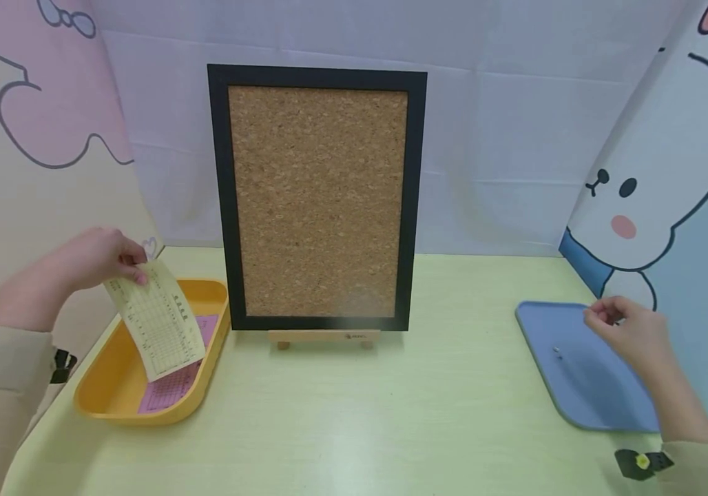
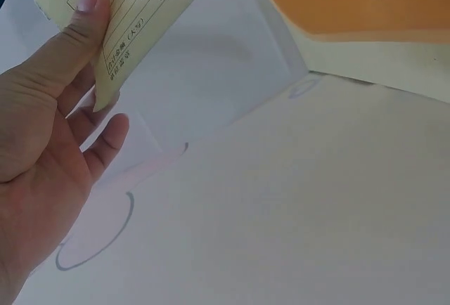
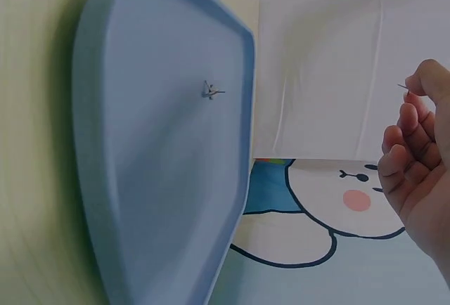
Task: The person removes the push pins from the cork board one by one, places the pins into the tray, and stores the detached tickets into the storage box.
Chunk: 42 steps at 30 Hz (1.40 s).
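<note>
My left hand [image 1: 96, 258] pinches the top corner of a pale yellow receipt slip [image 1: 158, 324] printed with a ruled table. The slip hangs tilted over a yellow-orange tray [image 1: 106, 375], where pink slips [image 1: 171, 389] lie. Over the blue tray [image 1: 596, 393] on the right, my right hand [image 1: 636, 334] is raised with thumb and forefinger together. In the right wrist view a thin metal pin [image 3: 402, 86] sticks out from those fingertips; its other end is hidden. A few small metal pins [image 3: 211, 92] lie in the blue tray.
A black-framed cork board [image 1: 323, 200] stands upright on a small wooden stand [image 1: 323, 336] at the back middle of the pale green table [image 1: 354, 413]. Behind it hangs a white cloth [image 1: 490, 138]. Cartoon-printed panels [image 1: 645, 207] flank both sides.
</note>
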Each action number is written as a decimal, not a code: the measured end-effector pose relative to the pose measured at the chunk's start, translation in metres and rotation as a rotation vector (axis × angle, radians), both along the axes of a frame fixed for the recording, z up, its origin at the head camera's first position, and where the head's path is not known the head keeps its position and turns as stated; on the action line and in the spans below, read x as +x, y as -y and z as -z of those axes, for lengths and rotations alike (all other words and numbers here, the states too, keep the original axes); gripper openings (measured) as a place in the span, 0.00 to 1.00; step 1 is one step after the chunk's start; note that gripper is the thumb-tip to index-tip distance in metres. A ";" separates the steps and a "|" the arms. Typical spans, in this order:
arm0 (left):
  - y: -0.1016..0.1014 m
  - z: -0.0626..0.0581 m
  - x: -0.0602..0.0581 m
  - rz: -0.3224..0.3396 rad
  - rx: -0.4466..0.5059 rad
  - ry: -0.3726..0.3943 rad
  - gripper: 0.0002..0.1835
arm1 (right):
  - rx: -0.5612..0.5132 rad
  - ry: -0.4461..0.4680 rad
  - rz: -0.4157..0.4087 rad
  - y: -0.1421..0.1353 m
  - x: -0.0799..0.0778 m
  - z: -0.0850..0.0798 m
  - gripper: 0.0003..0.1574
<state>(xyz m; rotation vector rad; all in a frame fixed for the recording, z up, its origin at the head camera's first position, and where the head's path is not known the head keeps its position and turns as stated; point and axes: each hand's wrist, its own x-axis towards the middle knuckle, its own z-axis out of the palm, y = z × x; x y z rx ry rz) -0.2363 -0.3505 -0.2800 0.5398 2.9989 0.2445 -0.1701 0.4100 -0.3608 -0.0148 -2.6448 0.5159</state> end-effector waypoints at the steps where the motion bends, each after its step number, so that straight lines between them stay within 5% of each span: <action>1: 0.000 0.003 0.000 0.006 -0.010 -0.005 0.07 | -0.002 0.001 0.001 -0.001 0.000 0.002 0.09; 19: -0.002 0.056 -0.002 0.033 -0.001 0.060 0.09 | 0.004 0.085 -0.039 -0.015 -0.002 0.049 0.09; 27: -0.002 0.076 -0.003 0.083 0.046 0.015 0.12 | 0.053 0.144 -0.069 -0.018 -0.004 0.060 0.09; 42: -0.013 0.094 -0.009 0.048 0.127 0.197 0.10 | 0.090 0.289 -0.156 -0.026 -0.012 0.068 0.08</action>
